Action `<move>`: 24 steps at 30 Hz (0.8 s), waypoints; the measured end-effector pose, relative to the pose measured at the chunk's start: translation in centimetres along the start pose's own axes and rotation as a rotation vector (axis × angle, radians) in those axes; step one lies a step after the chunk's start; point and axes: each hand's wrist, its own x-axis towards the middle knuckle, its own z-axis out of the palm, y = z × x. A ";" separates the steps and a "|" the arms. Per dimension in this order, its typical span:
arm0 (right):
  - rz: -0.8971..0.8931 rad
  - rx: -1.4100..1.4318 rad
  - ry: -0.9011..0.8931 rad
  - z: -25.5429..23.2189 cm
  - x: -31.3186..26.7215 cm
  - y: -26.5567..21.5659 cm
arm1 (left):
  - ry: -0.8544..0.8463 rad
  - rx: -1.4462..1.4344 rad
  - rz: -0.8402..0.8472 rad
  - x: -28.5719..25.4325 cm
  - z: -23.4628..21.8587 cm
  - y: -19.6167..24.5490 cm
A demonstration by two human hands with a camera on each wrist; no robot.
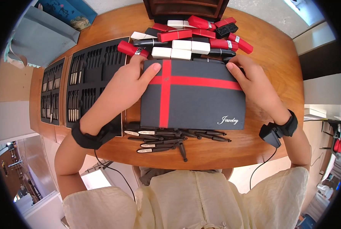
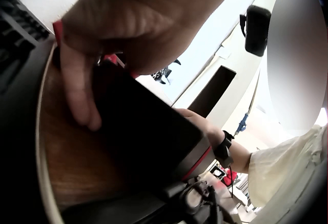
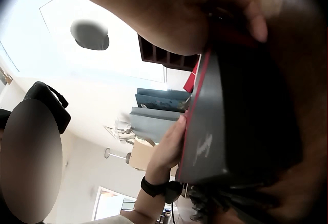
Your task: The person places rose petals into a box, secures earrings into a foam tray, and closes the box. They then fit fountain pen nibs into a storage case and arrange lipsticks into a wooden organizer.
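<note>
A flat dark gift box (image 1: 201,101) with a crossed red ribbon and the word "Jewelry" is held between both hands over the table. My left hand (image 1: 126,82) grips its far left corner, thumb on the lid. At the far right corner, my right hand (image 1: 256,82) has its thumb on the top. In the left wrist view, fingers (image 2: 79,90) reach down beside the box's dark side. The right wrist view shows bent fingers (image 3: 251,16) at the box's end. Below the near edge lie several slim dark sticks (image 1: 159,145), some with pale labels.
Red, white and black small cases (image 1: 182,45) are heaped beyond the box. Black slotted trays (image 1: 90,80) with slim sticks lie at left. A dark wooden rack (image 1: 185,9) stands at the back; grey-blue bags (image 1: 50,34) stand at the far left. Cables hang from both wrists.
</note>
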 end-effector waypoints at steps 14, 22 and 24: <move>0.421 0.154 -0.244 -3.7 -0.9 1.0 | -0.380 -0.299 -0.224 0.2 -1.7 3.2; 0.478 0.143 -0.249 -6.6 -2.8 4.0 | -0.495 -0.349 -0.160 2.0 0.0 5.6; 0.492 0.122 -0.228 -7.3 -3.3 4.4 | -0.590 -0.361 -0.156 2.4 0.3 6.4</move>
